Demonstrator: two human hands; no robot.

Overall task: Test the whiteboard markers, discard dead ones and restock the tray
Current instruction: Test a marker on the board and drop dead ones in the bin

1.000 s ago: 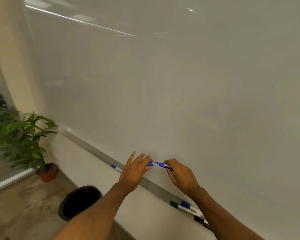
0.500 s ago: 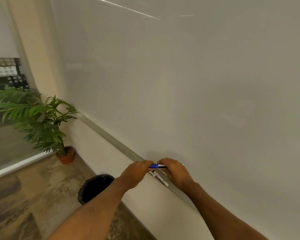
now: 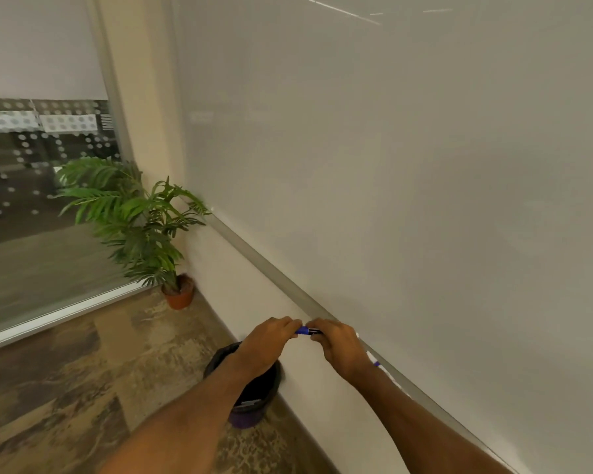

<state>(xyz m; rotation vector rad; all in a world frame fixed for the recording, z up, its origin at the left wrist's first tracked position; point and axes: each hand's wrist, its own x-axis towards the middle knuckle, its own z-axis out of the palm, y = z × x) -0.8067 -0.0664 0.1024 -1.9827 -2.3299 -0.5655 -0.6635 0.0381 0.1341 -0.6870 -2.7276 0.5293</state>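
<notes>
Both my hands hold one blue marker [image 3: 307, 331] between them, just below the whiteboard's tray [image 3: 274, 273]. My left hand [image 3: 266, 343] pinches its blue cap end. My right hand [image 3: 339, 347] grips the barrel, most of which is hidden in my fingers. Behind my right wrist another marker [image 3: 377, 363] with a blue band lies on the tray. The whiteboard [image 3: 408, 165] fills the right of the view and looks blank.
A black bin [image 3: 254, 388] with a dark liner stands on the floor against the wall, directly under my left forearm. A potted plant [image 3: 141, 230] sits in the corner by a glass partition [image 3: 32, 200]. The floor is mottled brown.
The cap in my left hand and the marker in my right came together, and both hands dropped below the tray edge. My view swung left, so the bin now lies under my hands.
</notes>
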